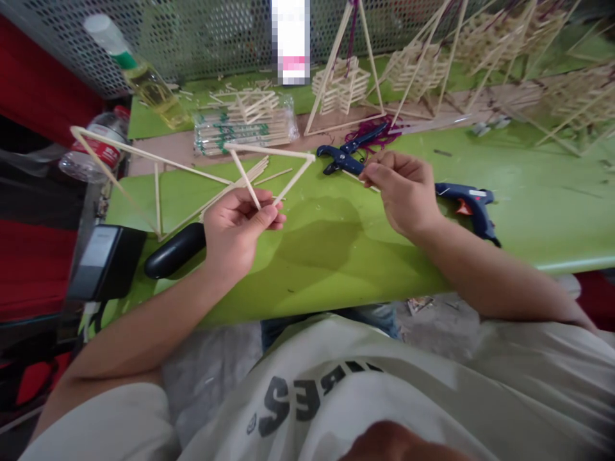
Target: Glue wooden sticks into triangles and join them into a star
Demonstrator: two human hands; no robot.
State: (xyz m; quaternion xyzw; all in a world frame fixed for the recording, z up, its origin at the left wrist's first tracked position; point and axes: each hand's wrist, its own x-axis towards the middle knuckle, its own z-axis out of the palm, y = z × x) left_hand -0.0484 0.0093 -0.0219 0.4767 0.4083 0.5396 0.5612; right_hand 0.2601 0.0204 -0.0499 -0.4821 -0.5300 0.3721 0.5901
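My left hand is closed, pinching the lower corner of a small triangle of thin wooden sticks held above the green table. My right hand is closed on a single wooden stick just right of the triangle. Blue-handled pliers lie on the table right behind my right hand. A blue glue gun lies to the right of that hand.
A larger stick triangle and loose sticks lie at the left, near a black case and a black box. Bottles stand far left. A pack of sticks and several stick towers line the back.
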